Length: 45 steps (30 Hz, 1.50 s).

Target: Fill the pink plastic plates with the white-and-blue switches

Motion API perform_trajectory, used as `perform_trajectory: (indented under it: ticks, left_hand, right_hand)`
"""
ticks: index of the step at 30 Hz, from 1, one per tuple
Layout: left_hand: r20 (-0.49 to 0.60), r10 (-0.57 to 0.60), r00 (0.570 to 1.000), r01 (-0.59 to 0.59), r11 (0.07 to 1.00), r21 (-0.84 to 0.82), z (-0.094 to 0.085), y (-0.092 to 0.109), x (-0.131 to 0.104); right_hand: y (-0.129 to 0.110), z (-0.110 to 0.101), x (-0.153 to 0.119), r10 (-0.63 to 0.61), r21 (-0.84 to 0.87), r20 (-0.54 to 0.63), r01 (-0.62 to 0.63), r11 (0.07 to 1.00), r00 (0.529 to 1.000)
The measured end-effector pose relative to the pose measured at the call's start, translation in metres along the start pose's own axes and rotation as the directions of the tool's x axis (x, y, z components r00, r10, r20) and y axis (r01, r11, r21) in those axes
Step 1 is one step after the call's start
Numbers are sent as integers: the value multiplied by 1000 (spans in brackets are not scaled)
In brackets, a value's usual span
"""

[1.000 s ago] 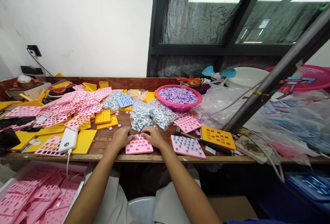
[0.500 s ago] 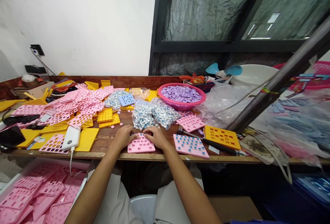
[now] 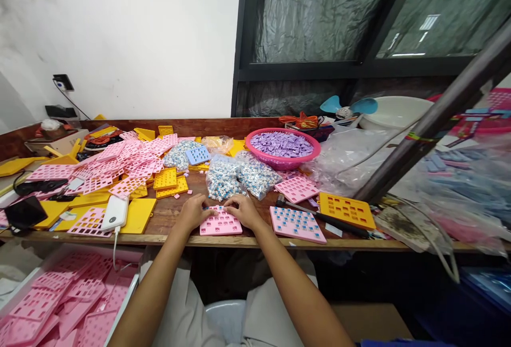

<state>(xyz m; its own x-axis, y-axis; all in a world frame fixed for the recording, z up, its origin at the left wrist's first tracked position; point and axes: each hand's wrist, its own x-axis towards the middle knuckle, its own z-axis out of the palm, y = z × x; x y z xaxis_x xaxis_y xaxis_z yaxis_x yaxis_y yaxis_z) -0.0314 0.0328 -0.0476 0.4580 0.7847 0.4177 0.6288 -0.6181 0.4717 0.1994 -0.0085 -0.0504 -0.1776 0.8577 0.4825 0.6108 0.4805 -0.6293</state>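
A pink plastic board (image 3: 221,226) with rows of square recesses lies flat near the table's front edge, a few blue bits showing along its far side. My left hand (image 3: 194,212) grips its far left corner, fingers curled and thumb reaching over the top. At the far right corner, my right hand (image 3: 242,211) is closed on the board in the same way, thumb and forefinger over its upper rows. The fingertips partly hide those rows. Just beyond the hands sit clear bags of small blue and white pieces (image 3: 223,176). To the right rests another pink board (image 3: 297,224), with blue pieces in its recesses.
A pink basket (image 3: 249,150) of purple tiles stands at the back. A black-handled hammer (image 3: 343,225) and a yellow board (image 3: 346,212) lie to the right, near a slanting pole (image 3: 399,153). Pink grids (image 3: 120,158), yellow boards and a white power bank (image 3: 114,213) crowd the left.
The view has shifted slightly, so everything appears a little to the right. Both hands stay at the pink board's far corners, with barely any finger movement.
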Motion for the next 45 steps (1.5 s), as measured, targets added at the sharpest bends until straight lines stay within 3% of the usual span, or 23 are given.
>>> perform_trajectory:
  ticks: [5, 15, 18, 22, 26, 31, 39, 45]
  left_hand:
    - [15, -27, 1000, 28, 993, -115, 6, -6, 5]
    - [77, 49, 996, -27, 965, -260, -9, -11, -5]
    - [69, 57, 996, -37, 964, -264, -8, -9, -5]
    - [72, 86, 994, -65, 965, -255, -7, -8, -6]
    - [80, 99, 992, -77, 966, -245, -6, -9, -5]
    - [54, 65, 996, -52, 975, -215, -5, -13, -5]
    - [11, 42, 999, -40, 987, -154, -1, -5, -5]
    - [32, 67, 997, -62, 990, -126, -3, -4, -5]
  right_hand:
    - [1, 2, -1, 4, -21, -39, -5, 1000, 999]
    - [2, 3, -5, -1, -83, -24, -1, 997, 1000]
    - [6, -1, -5, 51, -107, -115, -64, 992, 992]
    - [18, -19, -9, 168, -162, -283, -220, 962, 944]
    - [21, -34, -22, 192, -208, -192, -231, 950, 962]
    - [14, -32, -26, 160, -196, -65, -170, 966, 985]
    - [-1, -23, -2, 78, -50, -55, -81, 995, 995]
    - [4, -6, -7, 131, -31, -127, -136, 990, 983]
